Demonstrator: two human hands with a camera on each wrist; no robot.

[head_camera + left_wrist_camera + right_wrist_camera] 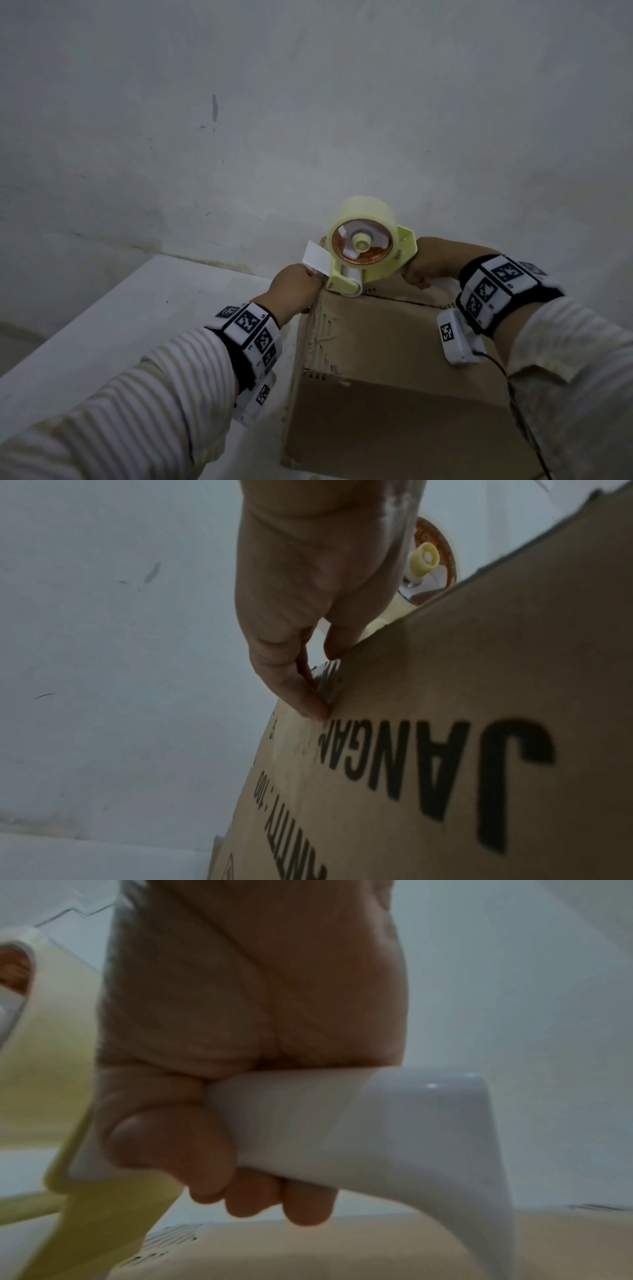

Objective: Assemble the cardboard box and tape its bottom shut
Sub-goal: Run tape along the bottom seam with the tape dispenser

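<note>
Gripping the white handle [359, 1123] of the tape dispenser [368, 263], the right hand [431, 262] has its fingers [253, 1196] curled fully round it. The dispenser's yellow frame sits tilted on the far top edge of the cardboard box [394, 359], its roller touching the cardboard near the far left corner. A pale roll of tape [363, 219] is mounted on the frame.

The left hand [294, 291] is at that same corner, just beside the roller. Its fingertips [315, 707] press a short end of clear tape [325, 677] flat against the printed side panel of the box, with the thumb at the top edge; the fingers are extended, not closed round anything. A small white tab [317, 262] stands up at the dispenser's front, above this hand.

The box rests on a white surface [102, 325] against a pale wall [239, 102]. Its upper face shows torn, stripped patches along the left edge.
</note>
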